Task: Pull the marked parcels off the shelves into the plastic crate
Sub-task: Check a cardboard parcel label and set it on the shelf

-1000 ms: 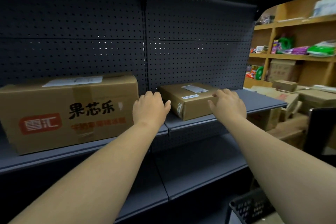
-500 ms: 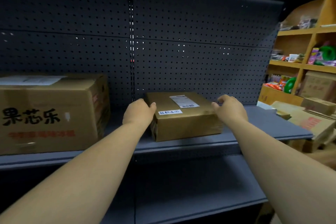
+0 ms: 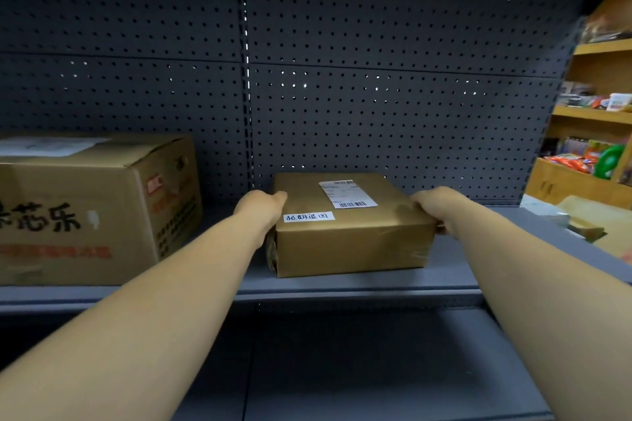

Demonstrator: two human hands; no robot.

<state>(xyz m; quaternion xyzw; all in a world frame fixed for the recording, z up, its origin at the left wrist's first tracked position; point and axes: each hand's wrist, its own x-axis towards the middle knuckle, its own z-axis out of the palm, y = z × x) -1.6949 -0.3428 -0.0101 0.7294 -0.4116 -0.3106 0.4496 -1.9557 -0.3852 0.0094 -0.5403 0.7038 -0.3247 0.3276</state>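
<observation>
A dark grey perforated metal back panel [image 3: 393,96] fills the upper frame, its surface dotted with regular small holes. Below it a smooth grey metal shelf [image 3: 342,290] runs across the middle of the frame, with a second shelf [image 3: 376,369] beneath at the bottom. At the left edge sits a large corrugated cardboard carton [image 3: 95,208], boxy, printed with black and red characters and bearing a white sheet on its top. At the right edge stand light wooden shelves [image 3: 595,113] with colourful packets, blurred.

In the centre of the frame, on the upper shelf, lies the marked parcel [image 3: 349,236]: a flat rectangular box wrapped in brown paper with glossy tape, a white barcode label [image 3: 347,194] and a small white handwritten tag [image 3: 308,216] on top.

The left hand [image 3: 261,207] grips the parcel's left side, thumb lying on the top edge; its fingers are hidden behind the box. The right hand [image 3: 436,208] clasps the right side, fingers curled round the far corner and thumb against the near edge.
</observation>
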